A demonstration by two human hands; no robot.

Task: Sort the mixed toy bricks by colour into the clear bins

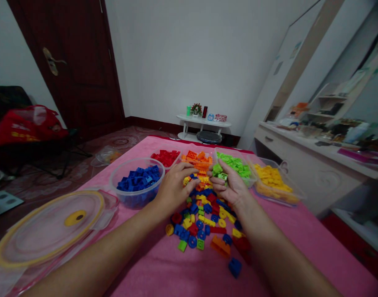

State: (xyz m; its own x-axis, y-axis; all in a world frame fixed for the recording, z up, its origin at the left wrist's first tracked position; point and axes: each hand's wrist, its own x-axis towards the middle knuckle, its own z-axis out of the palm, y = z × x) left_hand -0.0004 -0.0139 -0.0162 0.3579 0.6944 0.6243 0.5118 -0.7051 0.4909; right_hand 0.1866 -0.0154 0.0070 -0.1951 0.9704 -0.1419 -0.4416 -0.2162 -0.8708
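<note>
My right hand (232,187) is closed around several light green toy building bricks (218,170), palm partly turned up, in front of the box of green bricks (235,163). My left hand (176,181) curls its fingers around a few small yellow and blue bricks (190,178); their exact number is hidden by the fingers. Below and between both hands spreads a mixed pile of bricks (204,218) in blue, yellow, red, green and orange, some round and some rectangular. A blue brick (235,267) lies apart at the pile's near end.
Beyond the hands stand a round tub of blue bricks (139,181) and boxes of red bricks (165,157), orange bricks (197,158) and yellow bricks (272,179). Clear lids (52,227) lie at the left on the pink cloth (164,272). A dresser (287,152) stands at the right.
</note>
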